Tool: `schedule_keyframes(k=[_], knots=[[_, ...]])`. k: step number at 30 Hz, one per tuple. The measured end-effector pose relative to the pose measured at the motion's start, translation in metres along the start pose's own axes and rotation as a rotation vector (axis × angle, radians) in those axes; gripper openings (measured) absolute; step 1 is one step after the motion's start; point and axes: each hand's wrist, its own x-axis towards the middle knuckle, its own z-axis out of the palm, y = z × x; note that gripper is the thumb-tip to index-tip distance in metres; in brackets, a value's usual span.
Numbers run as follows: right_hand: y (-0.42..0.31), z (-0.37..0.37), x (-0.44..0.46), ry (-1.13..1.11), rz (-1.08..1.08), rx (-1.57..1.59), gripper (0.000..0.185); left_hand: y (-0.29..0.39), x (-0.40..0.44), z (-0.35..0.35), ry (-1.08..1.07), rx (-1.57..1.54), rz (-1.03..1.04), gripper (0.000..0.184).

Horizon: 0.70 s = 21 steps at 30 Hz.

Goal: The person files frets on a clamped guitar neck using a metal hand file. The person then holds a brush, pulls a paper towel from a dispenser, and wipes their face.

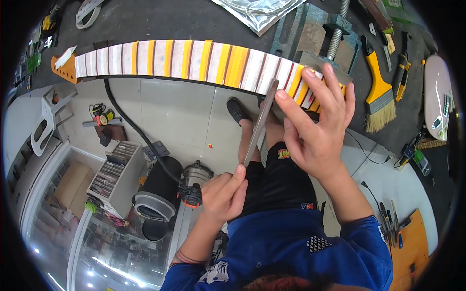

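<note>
A guitar neck [192, 62] lies across the dark bench, its fingerboard covered between the frets with white and yellow tape strips. Its orange-brown headstock [65, 68] points left. My left hand [223, 193] is closed around the near end of a slim metal file [260, 127], thumb along it. The file slants up and its far end lies over the front edge of the neck. My right hand [318, 128] has its fingers spread over the taped right end of the neck. Its index fingertip is close beside the file's tip; whether they touch I cannot tell.
Behind the neck's right end stands a bench vise [310, 36]. A yellow-handled brush [377, 89] and a yellow-black cutter [402, 77] lie to the right. A clear plastic packet [259, 12] lies at the back. Below left, a black hose [128, 128] runs to a vacuum canister [196, 174].
</note>
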Motion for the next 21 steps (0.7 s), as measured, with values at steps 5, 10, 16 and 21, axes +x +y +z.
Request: schedule_keyframes(k=[5, 10, 16, 21], knots=[[0.0, 0.005, -0.002, 0.027, 0.004, -0.013, 0.064, 0.016, 0.111, 0.019, 0.119, -0.035, 0.071, 0.057], [0.002, 0.006, -0.002, 0.041, -0.008, -0.008, 0.065, 0.01, 0.076, 0.013, 0.078, 0.014, 0.052, 0.055], [0.001, 0.003, -0.001, 0.019, 0.004, 0.0, 0.065, 0.013, 0.021, -0.002, 0.009, 0.08, 0.004, 0.053], [0.001, 0.006, -0.001, 0.038, 0.009, -0.015, 0.065, 0.017, 0.124, 0.019, 0.119, 0.048, 0.107, 0.059]])
